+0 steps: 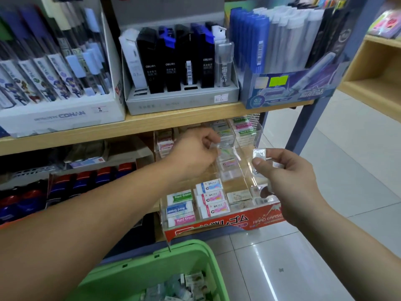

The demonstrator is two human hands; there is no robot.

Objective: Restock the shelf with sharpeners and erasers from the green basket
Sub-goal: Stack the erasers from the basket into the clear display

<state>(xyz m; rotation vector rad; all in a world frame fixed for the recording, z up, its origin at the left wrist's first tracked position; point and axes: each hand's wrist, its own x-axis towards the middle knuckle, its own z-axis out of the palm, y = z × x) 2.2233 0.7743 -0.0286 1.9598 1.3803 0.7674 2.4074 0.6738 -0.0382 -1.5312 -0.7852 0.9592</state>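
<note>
Head view: right hand [282, 172] pinches a wrapped eraser [259, 154], left hand [195, 149] curled, grip unclear; I would seat it flat in the display tray [243, 222].

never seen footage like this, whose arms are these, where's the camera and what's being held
There is no robot here. A person wears one camera on the head, and it looks down at their own bare arms. The left hand reaches into a clear tray of erasers. Its fingers are curled, but blur hides whether they pinch anything. The right hand holds a few small wrapped erasers, one of them pinched under the thumb. At the bottom is the green basket, with more stock inside. The wooden shelf above the tray carries boxes of leads and pens.
</note>
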